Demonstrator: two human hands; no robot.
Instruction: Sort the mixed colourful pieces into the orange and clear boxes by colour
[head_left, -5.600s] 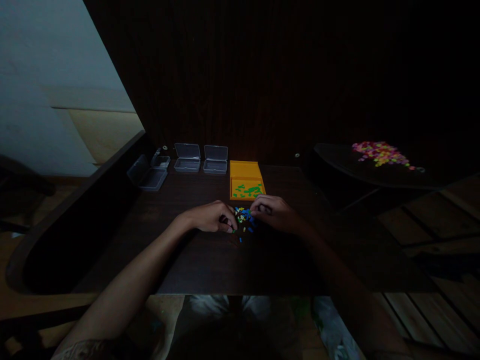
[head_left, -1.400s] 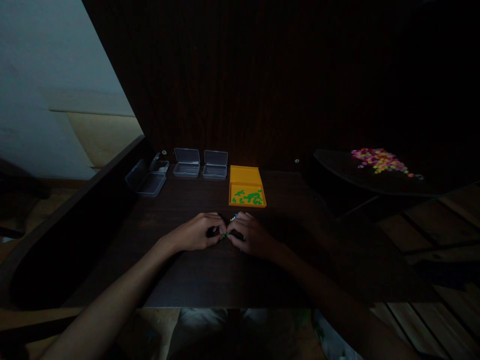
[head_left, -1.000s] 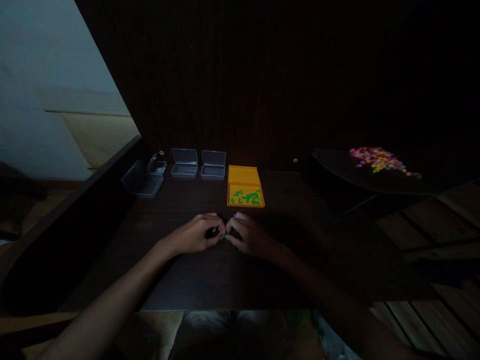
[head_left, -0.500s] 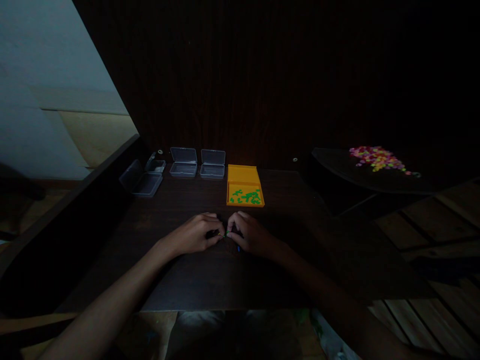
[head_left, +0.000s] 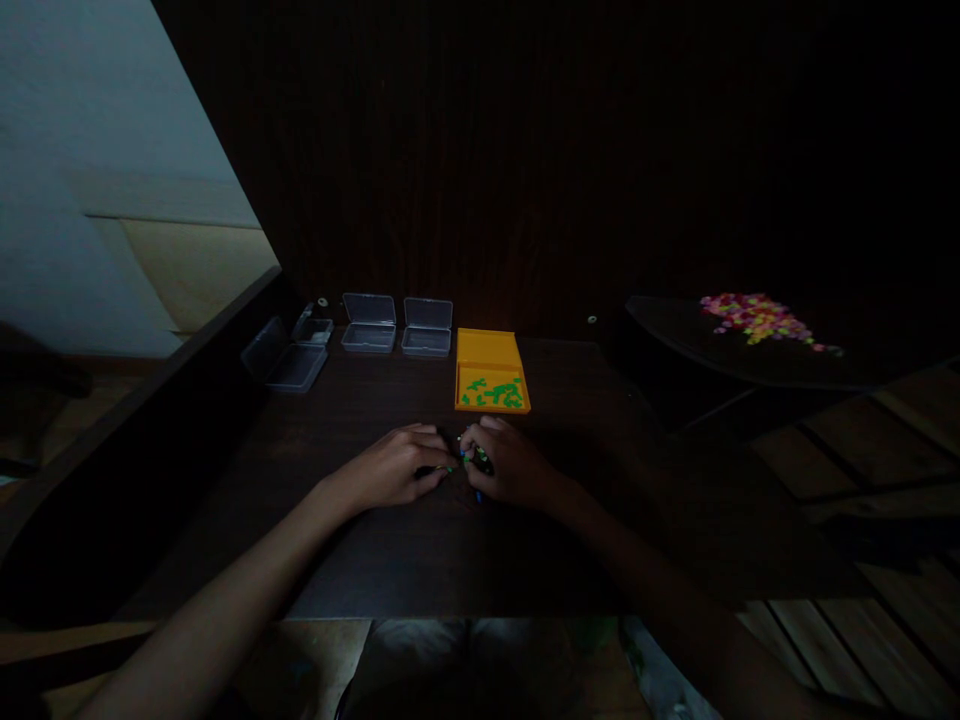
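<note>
Over the dark tabletop, my left hand pinches a small green piece between thumb and forefinger. Just to its right, my right hand is closed, with a bit of green at its thumb and fingertips. Small mixed-colour pieces show below and between the right fingers, partly hidden by them. A blue piece lies by the right thumb. Beyond both hands stands an open yellow box with several green pieces in its near half. The dim light hides the pieces' exact shape.
Open clear plastic cases stand along the back left, another clear case nearer the left side board. A pile of pink, yellow and purple bits lies on a dark raised shelf at right. A tall dark panel closes the back.
My fingertips, almost touching before, are now a little apart. The right hand has shifted slightly up and right, and more of the coloured pieces beneath it show.
</note>
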